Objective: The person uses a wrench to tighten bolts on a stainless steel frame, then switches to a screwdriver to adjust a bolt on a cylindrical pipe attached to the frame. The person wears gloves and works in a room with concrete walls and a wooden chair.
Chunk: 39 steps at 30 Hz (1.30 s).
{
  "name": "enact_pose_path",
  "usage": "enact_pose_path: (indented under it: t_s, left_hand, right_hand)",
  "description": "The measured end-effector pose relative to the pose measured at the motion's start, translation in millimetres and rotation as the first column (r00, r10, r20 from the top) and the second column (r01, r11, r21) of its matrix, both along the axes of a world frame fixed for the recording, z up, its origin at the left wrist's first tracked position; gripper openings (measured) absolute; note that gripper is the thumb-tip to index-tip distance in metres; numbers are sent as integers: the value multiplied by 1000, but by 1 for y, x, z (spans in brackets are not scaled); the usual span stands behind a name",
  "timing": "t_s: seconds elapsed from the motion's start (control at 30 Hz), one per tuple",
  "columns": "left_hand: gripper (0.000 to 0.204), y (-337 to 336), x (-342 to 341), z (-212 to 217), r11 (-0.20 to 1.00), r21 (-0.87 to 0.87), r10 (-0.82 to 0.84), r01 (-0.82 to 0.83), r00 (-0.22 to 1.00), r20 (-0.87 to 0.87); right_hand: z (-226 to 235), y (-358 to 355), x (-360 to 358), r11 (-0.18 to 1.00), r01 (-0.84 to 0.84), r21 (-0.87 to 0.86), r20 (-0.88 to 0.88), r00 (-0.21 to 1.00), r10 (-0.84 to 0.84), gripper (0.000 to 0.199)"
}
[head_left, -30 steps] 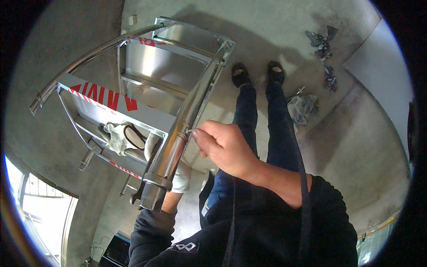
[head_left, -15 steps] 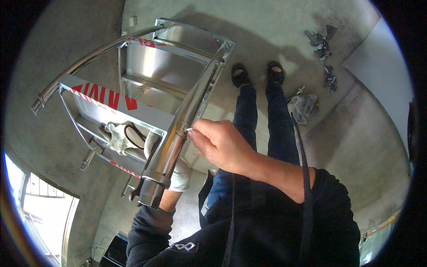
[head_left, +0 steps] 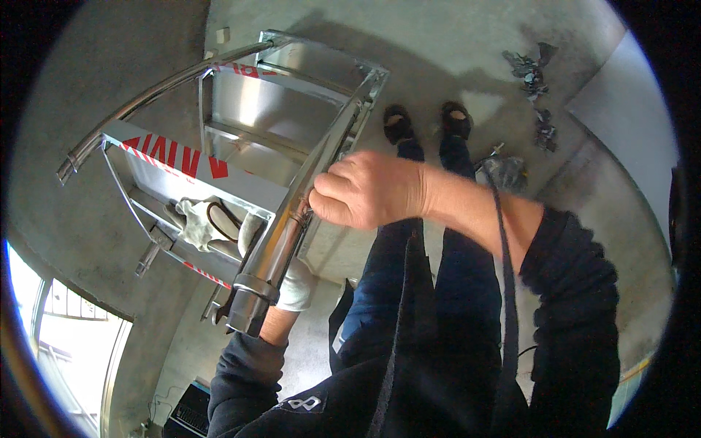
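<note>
A shiny metal frame [head_left: 212,128] with curved tubes and flat panels rests tilted before me, at the left. My left hand [head_left: 295,287], in a white glove, reaches under its near thick tube [head_left: 257,292]; its gloved fingers show on the tube's far side, wrapped round it. Beside the tube's joint, with a brownish mark, is my bare right hand [head_left: 365,191], closed in a fist-like pinch with its knuckles up. Whatever its fingertips hold is hidden. A loose whitish glove [head_left: 198,223] with a dark loop lies inside the frame.
Dark scraps [head_left: 537,87] lie on the floor at the far right. A clear plastic bag [head_left: 505,174] sits right of my legs. At the lower left is an open laptop [head_left: 188,410] with cables. A pale panel [head_left: 621,109] stands at the right.
My right hand has moved up along the tube and turned over, its forearm lifting. The small pale thing at its fingertips is now hidden. My left hand stays on the tube.
</note>
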<state>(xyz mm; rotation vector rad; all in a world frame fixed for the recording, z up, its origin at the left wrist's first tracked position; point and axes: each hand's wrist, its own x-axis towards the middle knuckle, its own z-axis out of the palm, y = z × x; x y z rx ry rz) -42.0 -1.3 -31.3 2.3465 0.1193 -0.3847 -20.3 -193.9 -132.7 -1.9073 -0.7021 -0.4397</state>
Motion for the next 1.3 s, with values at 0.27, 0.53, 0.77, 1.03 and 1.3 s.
enact_pose_path:
  t_s: [0.27,0.53,0.77,1.03,1.3]
  left_hand:
    - [67,16,-2,-10,1000,6,24,-25,990,142]
    - [68,31,-6,-14,996,49,62,-72,982,178]
    - [69,31,-8,-17,999,-13,53,-51,980,194]
    - [58,28,-6,-18,999,-13,35,-33,982,187]
    - [49,22,-3,-14,999,5,32,-33,989,144]
  right_hand:
    - [0,-10,19,991,-114,-66,153,981,123,17]
    - [13,-8,-13,967,197,160,-403,908,-118,16]
    - [46,3,-30,730,387,563,-799,479,363,17]
    - [56,12,-28,552,509,660,-707,175,685,24]
    - [59,17,-26,521,592,615,-685,73,725,25]
